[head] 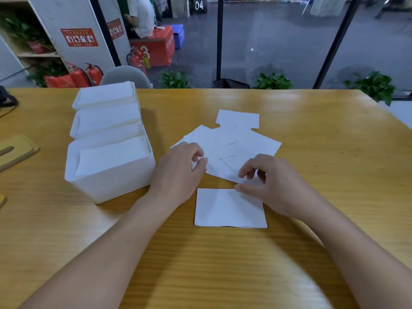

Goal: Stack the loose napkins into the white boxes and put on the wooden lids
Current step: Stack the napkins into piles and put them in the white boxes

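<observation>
1. Loose napkins (231, 143): several white sheets lie overlapped in an untidy spread on the table (223, 264), right of centre. One separate napkin (229, 208) lies flat and square on the table, just nearer the person than the spread.
2. White boxes: three stand in a row on the left half of the table, running away from the person. The near box (109, 168), the middle box (104, 121) and the far box (104, 94) each hold white napkins and carry no lid.
3. Wooden lids (15, 150): they lie at the left table edge, well apart from the napkin spread; one shows a slot.
4. Left hand (178, 170): palm down over the left edge of the spread, fingers curled, thumb and forefinger closing on a napkin edge. The forearm runs in from the lower left.
5. Right hand (267, 184): palm down between the spread and the separate napkin, fingers bent, with fingertips at the near edge of the spread and the thumb tip at the far edge of the separate napkin. Whether it grips a sheet cannot be determined.
6. Surroundings: beyond the table stand potted plants (272, 81), red fire extinguishers (87, 74) and a seated person (140, 16)
</observation>
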{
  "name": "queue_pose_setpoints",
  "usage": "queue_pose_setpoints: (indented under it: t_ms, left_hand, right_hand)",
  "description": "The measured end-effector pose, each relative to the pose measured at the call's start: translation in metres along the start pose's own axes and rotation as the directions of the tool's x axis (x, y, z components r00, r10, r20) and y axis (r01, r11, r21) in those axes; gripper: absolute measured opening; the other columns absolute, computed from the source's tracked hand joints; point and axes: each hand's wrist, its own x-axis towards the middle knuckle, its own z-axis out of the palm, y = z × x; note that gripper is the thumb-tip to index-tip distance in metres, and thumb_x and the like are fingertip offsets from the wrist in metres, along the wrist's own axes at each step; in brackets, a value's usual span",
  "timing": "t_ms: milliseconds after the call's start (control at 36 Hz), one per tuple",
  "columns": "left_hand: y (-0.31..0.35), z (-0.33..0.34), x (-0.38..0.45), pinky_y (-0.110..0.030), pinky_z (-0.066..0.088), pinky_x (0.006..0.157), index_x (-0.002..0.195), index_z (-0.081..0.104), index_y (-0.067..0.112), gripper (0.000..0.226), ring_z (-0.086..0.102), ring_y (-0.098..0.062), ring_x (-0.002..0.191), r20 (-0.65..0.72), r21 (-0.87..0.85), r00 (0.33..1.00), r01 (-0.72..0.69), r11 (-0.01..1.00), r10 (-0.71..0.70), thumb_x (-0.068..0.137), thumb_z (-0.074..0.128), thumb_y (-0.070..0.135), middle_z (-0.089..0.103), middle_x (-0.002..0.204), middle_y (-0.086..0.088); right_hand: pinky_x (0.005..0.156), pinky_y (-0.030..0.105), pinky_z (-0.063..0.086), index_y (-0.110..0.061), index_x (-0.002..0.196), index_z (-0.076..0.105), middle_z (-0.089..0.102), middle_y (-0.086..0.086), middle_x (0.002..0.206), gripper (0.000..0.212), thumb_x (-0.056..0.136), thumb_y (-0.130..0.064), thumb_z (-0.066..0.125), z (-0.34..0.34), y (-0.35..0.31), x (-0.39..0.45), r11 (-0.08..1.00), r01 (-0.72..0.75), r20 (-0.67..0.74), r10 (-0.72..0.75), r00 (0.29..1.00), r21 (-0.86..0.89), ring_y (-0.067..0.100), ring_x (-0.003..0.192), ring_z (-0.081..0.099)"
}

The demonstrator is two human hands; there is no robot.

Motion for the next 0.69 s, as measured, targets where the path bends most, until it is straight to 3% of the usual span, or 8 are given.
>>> queue_pose_setpoints:
  t_ms: [83, 222, 389, 500, 694]
  left_hand:
    - [-0.007, 0.01, 0.013, -0.031, 0.043, 0.104, 0.14, 0.063, 0.025, 0.033, 0.046, -0.015, 0.131, -0.005, 0.095, 1.0, -0.007, 0.995, 0.008, 0.11, 0.057, 0.04, 0.057, 0.136, 0.007]
    - [-0.008, 0.019, 0.025, -0.041, 0.036, 0.115, 0.16, 0.043, 0.018, 0.063, 0.038, -0.03, 0.136, 0.037, 0.208, 0.995, 0.082, 0.975, -0.091, 0.109, 0.051, 0.054, 0.05, 0.148, -0.008]
    - [-0.015, 0.021, 0.033, -0.04, 0.04, 0.111, 0.16, 0.044, 0.022, 0.066, 0.042, -0.027, 0.132, 0.023, 0.098, 0.989, 0.146, 0.984, -0.149, 0.105, 0.06, 0.054, 0.054, 0.14, -0.002]
    - [-0.015, 0.021, 0.033, -0.041, 0.047, 0.104, 0.157, 0.046, 0.027, 0.062, 0.049, -0.023, 0.125, 0.013, -0.026, 0.987, 0.16, 0.987, -0.159, 0.103, 0.068, 0.047, 0.06, 0.121, 0.006]
    - [-0.012, 0.016, 0.031, -0.03, 0.046, 0.088, 0.151, 0.052, 0.03, 0.054, 0.061, -0.014, 0.111, 0.037, -0.218, 0.977, 0.215, 0.952, -0.212, 0.102, 0.075, 0.034, 0.064, 0.111, 0.011]
  right_hand:
    - [0.066, 0.019, 0.039, -0.036, 0.093, 0.073, 0.064, -0.015, 0.093, 0.018, 0.085, -0.04, 0.089, 0.005, 0.0, -0.001, 1.0, 0.016, 0.046, -0.015, 0.999, -0.014, 0.005, 0.084, 0.057]
    - [0.069, 0.022, 0.046, -0.037, 0.093, 0.072, 0.065, -0.014, 0.094, 0.015, 0.088, -0.036, 0.087, 0.011, 0.001, -0.001, 1.0, 0.029, 0.057, -0.03, 0.998, 0.01, 0.008, 0.085, 0.058]
    - [0.073, 0.027, 0.05, -0.037, 0.094, 0.071, 0.064, -0.014, 0.094, 0.014, 0.09, -0.036, 0.085, 0.011, 0.004, 0.0, 0.999, 0.04, 0.082, -0.041, 0.996, 0.013, 0.009, 0.085, 0.059]
    - [0.07, 0.019, 0.046, -0.036, 0.092, 0.072, 0.065, -0.013, 0.09, 0.013, 0.091, -0.038, 0.084, 0.007, 0.007, 0.002, 0.997, 0.034, 0.068, -0.039, 0.997, 0.062, 0.008, 0.083, 0.059]
    - [0.069, 0.023, 0.048, -0.035, 0.088, 0.071, 0.066, -0.011, 0.09, 0.013, 0.095, -0.042, 0.079, -0.003, 0.016, 0.007, 0.999, 0.026, 0.06, -0.029, 0.998, 0.046, 0.009, 0.08, 0.058]
